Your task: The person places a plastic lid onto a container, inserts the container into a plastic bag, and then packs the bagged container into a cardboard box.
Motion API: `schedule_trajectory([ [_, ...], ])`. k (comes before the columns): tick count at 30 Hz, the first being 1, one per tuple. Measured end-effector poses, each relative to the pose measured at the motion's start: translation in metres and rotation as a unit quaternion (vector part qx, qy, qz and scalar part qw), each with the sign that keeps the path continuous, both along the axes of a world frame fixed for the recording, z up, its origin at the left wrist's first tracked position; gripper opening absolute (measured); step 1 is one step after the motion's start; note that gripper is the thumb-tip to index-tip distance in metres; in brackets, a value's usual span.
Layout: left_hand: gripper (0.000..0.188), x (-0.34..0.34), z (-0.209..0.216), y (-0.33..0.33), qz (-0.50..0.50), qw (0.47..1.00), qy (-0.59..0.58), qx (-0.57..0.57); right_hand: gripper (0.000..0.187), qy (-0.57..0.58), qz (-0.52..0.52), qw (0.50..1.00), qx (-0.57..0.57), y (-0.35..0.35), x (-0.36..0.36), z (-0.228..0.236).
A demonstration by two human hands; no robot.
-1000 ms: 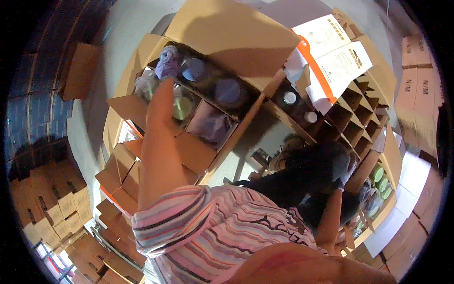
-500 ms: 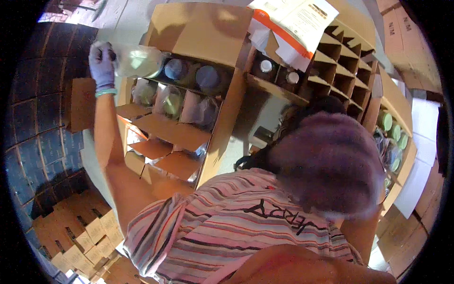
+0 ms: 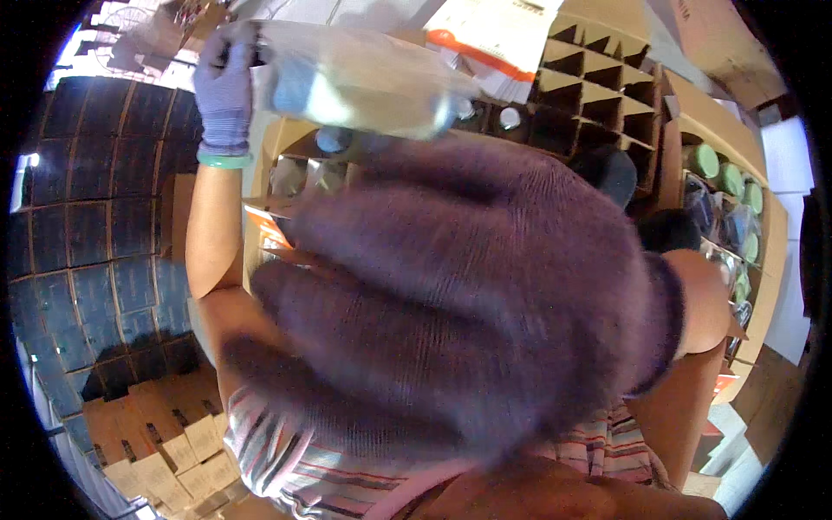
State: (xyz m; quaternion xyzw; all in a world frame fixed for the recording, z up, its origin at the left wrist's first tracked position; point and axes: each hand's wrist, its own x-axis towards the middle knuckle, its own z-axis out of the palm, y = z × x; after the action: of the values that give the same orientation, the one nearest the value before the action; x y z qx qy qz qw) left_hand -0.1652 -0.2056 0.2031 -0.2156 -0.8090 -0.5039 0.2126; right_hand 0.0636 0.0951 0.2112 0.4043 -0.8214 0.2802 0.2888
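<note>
My left hand (image 3: 224, 91), in a pale purple knit glove, is closed on one end of a clear plastic bag (image 3: 373, 78). Inside the bag is a long bottle-like shape with blue and pale parts, blurred by motion. It is held nearly level above an open carton (image 3: 276, 139) of plastic-wrapped bottles. A blue top (image 3: 334, 139) shows in that carton. Very close to the camera, my right hand (image 3: 485, 303) in a dark purple knit glove spreads its blurred fingers leftward. It covers much of the carton, and nothing shows in its grasp.
A cardboard divider carton (image 3: 598, 82) stands at the far side, beside white-capped bottles (image 3: 510, 118). Green-lidded containers (image 3: 700, 160) fill another carton at right. A white-and-orange printed sheet (image 3: 494, 39) lies at the back. Dark stacked boxes (image 3: 104, 208) line the left.
My left hand has moved slightly right, and the bagged bottle now stretches out to the right over the carton. My right hand has swung leftward and opened out close to the camera.
</note>
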Motion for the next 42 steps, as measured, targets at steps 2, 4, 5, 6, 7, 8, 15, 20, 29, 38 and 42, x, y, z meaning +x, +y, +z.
schedule_trajectory([
  [2, 0.018, 0.012, 0.002, 0.053, -0.089, 0.995, -0.008, -0.046, 0.079, 0.004, -0.11, 0.994, -0.012, 0.012, 0.0, 0.001],
  [4, 0.016, 0.052, 0.016, 0.091, -0.142, 0.986, 0.035, -0.075, 0.086, -0.04, -0.216, 0.975, -0.042, 0.024, 0.002, -0.021],
  [5, 0.015, 0.068, 0.011, 0.117, -0.166, 0.985, -0.035, 0.014, 0.092, -0.059, -0.25, 0.965, -0.052, 0.039, 0.006, -0.045],
  [6, 0.016, 0.085, 0.015, 0.148, -0.24, 0.969, -0.04, 0.031, 0.098, -0.078, -0.292, 0.952, -0.06, 0.058, 0.011, -0.068],
  [7, 0.037, 0.11, 0.023, 0.182, -0.243, 0.963, -0.118, 0.006, 0.077, -0.048, -0.302, 0.947, -0.098, 0.068, 0.016, -0.09],
  [8, 0.045, 0.123, 0.021, 0.199, -0.292, 0.946, -0.142, -0.024, 0.066, -0.008, -0.34, 0.936, -0.09, 0.077, 0.023, -0.101],
  [15, 0.046, 0.123, -0.021, 0.259, -0.46, 0.844, 0.05, 0.272, 0.044, -0.053, -0.341, 0.876, -0.338, 0.134, 0.072, -0.168],
  [20, 0.049, 0.141, -0.088, 0.311, -0.18, 0.96, -0.213, -0.029, 0.057, -0.14, -0.337, 0.816, -0.447, 0.156, 0.104, -0.218],
  [29, 0.044, 0.1, -0.335, 0.301, -0.388, 0.845, -0.366, -0.04, 0.061, -0.198, -0.345, 0.781, -0.482, 0.171, 0.114, -0.276],
  [38, 0.062, 0.094, -0.11, 0.265, -0.398, 0.848, -0.351, 0.025, 0.024, 0.102, -0.401, 0.91, -0.017, 0.176, 0.097, -0.183],
  [42, 0.083, 0.121, -0.071, 0.267, -0.388, 0.886, -0.144, -0.208, 0.027, -0.114, -0.284, 0.916, -0.259, 0.171, 0.093, -0.178],
])
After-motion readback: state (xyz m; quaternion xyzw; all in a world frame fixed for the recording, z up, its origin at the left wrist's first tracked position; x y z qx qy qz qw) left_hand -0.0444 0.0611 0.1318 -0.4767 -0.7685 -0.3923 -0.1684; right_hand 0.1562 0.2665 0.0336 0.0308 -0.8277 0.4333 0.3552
